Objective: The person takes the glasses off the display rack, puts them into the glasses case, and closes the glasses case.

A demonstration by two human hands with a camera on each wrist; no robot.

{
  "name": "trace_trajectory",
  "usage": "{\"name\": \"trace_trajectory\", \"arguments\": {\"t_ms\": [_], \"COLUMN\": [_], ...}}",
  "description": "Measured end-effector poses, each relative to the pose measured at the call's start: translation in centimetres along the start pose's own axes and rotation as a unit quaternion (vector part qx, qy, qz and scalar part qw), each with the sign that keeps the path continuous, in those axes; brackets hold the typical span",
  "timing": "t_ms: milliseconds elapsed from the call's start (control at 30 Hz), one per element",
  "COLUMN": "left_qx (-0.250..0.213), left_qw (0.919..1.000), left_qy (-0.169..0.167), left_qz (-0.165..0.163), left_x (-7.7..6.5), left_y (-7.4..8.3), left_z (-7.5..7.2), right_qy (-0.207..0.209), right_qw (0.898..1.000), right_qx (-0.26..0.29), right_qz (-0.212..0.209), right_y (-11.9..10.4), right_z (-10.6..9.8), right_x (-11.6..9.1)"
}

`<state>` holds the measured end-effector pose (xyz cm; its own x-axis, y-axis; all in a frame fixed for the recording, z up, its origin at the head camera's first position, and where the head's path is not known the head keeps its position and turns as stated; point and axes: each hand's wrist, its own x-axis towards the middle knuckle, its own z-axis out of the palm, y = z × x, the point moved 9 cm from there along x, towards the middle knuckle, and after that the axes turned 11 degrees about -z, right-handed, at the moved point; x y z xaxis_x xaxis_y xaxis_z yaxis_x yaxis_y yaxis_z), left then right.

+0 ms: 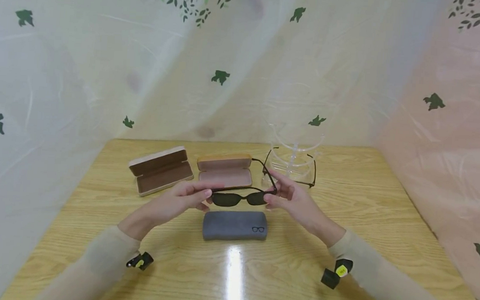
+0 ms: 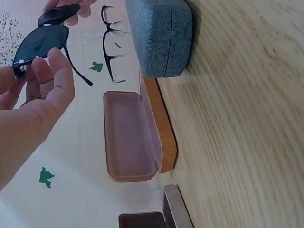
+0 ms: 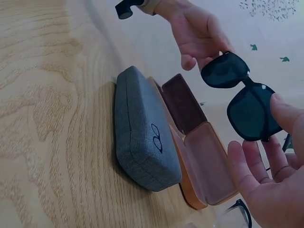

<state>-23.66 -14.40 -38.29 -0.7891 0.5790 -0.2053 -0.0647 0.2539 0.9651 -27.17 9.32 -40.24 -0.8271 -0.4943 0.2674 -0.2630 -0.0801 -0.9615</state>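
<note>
A pair of black sunglasses [image 1: 226,199] with dark lenses is held up above the table between both hands. My left hand [image 1: 179,199] pinches its left end between thumb and fingers. At the other end, my right hand [image 1: 298,204] grips near the hinge, the thumb by the lens in the right wrist view. One temple [image 1: 268,172] extends out toward the back. Just below the sunglasses lies a closed grey-blue glasses case [image 1: 231,226] with a small glasses print on its lid. Behind them, an orange-brown case [image 1: 225,177] stands open, its pinkish lining bare.
Back left, a second open case [image 1: 164,176] shows a dark brown lining. A clear display stand [image 1: 293,155] rises at the back right, with dark-framed eyeglasses [image 1: 314,173] on it. A leaf-printed curtain [image 1: 243,104] encloses the wooden table [image 1: 383,232] at the back and sides.
</note>
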Motion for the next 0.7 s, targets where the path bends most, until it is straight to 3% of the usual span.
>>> {"name": "trace_trajectory", "arguments": {"t_ms": [233,433,700], "left_qx": [-0.075,-0.125,-0.123], "left_qw": [0.9968,0.9911,0.9911], "left_qy": [0.02,0.044,0.051], "left_qz": [0.019,0.001,0.007], "left_x": [0.17,0.41,0.52], "left_y": [0.11,-0.25,-0.24], "left_z": [-0.24,-0.45,-0.39], "right_qy": [0.01,0.031,0.036], "right_qw": [0.999,0.997,0.995], "right_qx": [0.03,0.062,0.08], "right_qz": [0.012,0.016,0.037], "right_y": [0.29,0.43,0.66], "right_z": [-0.08,0.06,0.17], "right_x": [-0.03,0.1,0.09]}}
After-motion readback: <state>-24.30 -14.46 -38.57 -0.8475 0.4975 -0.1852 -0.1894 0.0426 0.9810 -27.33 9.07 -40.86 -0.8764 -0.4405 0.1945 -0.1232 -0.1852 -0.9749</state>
